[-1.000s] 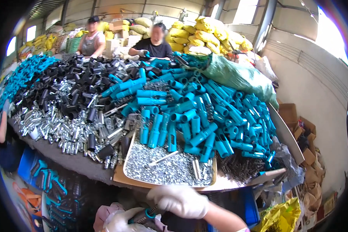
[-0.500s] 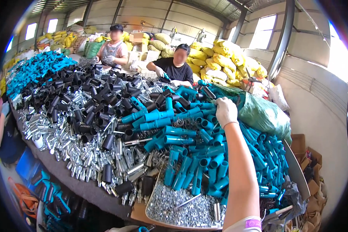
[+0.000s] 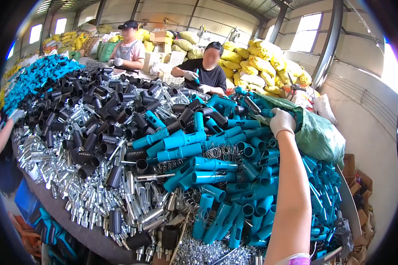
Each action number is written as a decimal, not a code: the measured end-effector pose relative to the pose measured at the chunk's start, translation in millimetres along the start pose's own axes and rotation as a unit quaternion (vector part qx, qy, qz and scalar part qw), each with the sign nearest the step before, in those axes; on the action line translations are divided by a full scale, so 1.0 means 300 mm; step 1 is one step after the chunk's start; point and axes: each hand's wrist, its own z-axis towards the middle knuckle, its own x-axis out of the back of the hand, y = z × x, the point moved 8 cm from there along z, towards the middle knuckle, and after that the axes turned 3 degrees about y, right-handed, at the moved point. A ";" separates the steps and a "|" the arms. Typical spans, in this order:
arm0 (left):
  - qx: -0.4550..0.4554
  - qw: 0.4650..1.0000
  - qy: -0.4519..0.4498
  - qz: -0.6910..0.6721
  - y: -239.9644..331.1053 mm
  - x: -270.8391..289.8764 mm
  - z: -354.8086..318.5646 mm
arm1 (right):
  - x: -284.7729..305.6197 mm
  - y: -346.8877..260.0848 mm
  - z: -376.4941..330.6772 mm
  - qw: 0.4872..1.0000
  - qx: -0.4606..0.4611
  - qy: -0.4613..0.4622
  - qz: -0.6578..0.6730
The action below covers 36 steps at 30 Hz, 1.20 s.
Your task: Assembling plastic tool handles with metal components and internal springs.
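My right hand (image 3: 282, 123), in a white glove, reaches far over the heap at the mouth of a green woven sack (image 3: 320, 140). Its fingers are bent and closed; a short teal tube end (image 3: 266, 113) shows right by the fingertips, but whether they grip it or the sack's edge is hidden. Under and around my forearm lie teal slotted tubes (image 3: 214, 165), with wire springs (image 3: 219, 152) among them. Black sleeves (image 3: 115, 176) and shiny metal pins (image 3: 82, 201) spread to the left. My left hand is out of the picture.
Small metal bits (image 3: 208, 254) lie at the near edge. Across the heap, a person in black (image 3: 210, 73) handles a teal piece; another in a cap (image 3: 130, 51) stands behind. A third person's gloved hand (image 3: 17, 115) is at the left. Cardboard boxes (image 3: 362, 194) stand at the right.
My right hand has moved right and slightly up, to the sack's mouth. The view has shifted too. A bit of grey glove at the lower edge has gone from sight.
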 end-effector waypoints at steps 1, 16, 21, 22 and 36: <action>-0.032 0.999 0.019 0.026 0.000 0.006 -0.001 | 0.044 0.001 -0.024 0.999 0.009 0.003 0.036; -0.211 0.932 -0.019 0.295 0.170 -0.298 -0.262 | 0.379 -0.238 -1.717 0.232 -0.223 -0.205 0.925; -0.149 0.955 -0.004 0.255 0.079 -0.316 -0.375 | 0.437 -0.246 -1.844 0.226 -0.252 -0.224 0.914; -0.134 0.958 0.005 0.253 0.068 -0.311 -0.391 | 0.447 -0.242 -1.856 0.234 -0.255 -0.227 0.910; -0.132 0.967 0.030 0.215 0.034 -0.328 -0.422 | 0.464 -0.251 -1.936 0.210 -0.237 -0.180 0.932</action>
